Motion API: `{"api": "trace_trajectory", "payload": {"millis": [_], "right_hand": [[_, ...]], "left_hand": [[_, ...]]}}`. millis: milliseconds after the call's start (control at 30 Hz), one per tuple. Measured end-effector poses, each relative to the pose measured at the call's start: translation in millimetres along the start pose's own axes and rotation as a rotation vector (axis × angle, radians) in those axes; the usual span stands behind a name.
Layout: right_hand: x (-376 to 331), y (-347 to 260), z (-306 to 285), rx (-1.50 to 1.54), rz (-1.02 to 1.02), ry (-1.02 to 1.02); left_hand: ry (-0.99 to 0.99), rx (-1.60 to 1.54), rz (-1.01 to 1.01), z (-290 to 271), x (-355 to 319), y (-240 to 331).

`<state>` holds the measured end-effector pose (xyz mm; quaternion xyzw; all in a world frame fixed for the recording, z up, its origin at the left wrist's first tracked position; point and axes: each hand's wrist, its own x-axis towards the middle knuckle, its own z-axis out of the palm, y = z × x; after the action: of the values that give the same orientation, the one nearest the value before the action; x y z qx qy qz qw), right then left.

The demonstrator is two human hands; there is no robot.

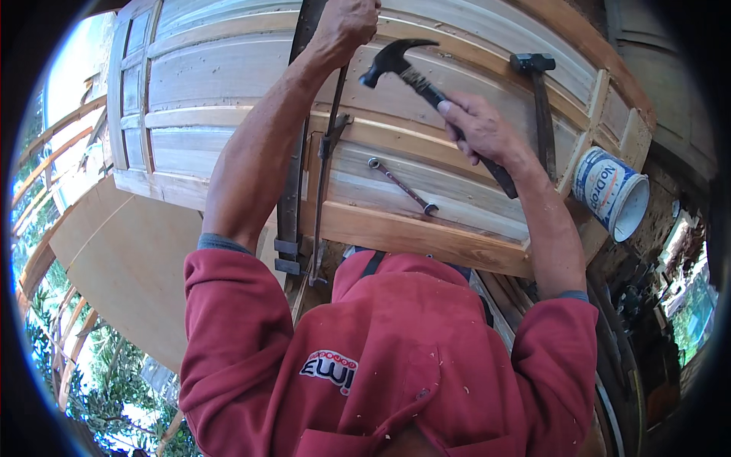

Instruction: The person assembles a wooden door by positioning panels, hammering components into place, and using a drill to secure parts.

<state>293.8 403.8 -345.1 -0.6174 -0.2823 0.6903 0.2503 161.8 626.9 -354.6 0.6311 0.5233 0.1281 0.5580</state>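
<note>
My right hand grips a claw hammer by its dark handle, with the head raised above a pale wooden panelled door. At the far side, my left hand is closed in a fist beside a long dark metal bar clamp; what it holds is hidden. A thinner clamp rod runs across the door close to the bar. On the near panel lies a combination wrench. Further right rests a second hammer, a heavy sledge, its handle pointing toward me.
A blue-and-white plastic bucket lies tipped at the door's right end. To the left, below the door's edge, is a broad plywood sheet. Curved wooden strips stand at the far left. Scrap and debris lie at the right.
</note>
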Motion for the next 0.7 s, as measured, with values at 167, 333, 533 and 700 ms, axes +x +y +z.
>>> {"api": "trace_trajectory", "payload": {"millis": [167, 333, 533, 700], "right_hand": [[-1, 16, 51, -0.43, -0.289, 0.037], [-2, -7, 63, -0.357, -0.212, -0.043], [-14, 19, 69, -0.083, -0.025, 0.017], [-47, 77, 69, 0.087, 0.141, -0.127]], "left_hand": [[0.04, 0.219, 0.221, 13, 4, -10], [-0.035, 0.127, 0.327, 0, 29, -30], [-0.052, -0.094, -0.004, 5, 9, -7], [-0.053, -0.037, 0.037, 6, 6, -1]]}}
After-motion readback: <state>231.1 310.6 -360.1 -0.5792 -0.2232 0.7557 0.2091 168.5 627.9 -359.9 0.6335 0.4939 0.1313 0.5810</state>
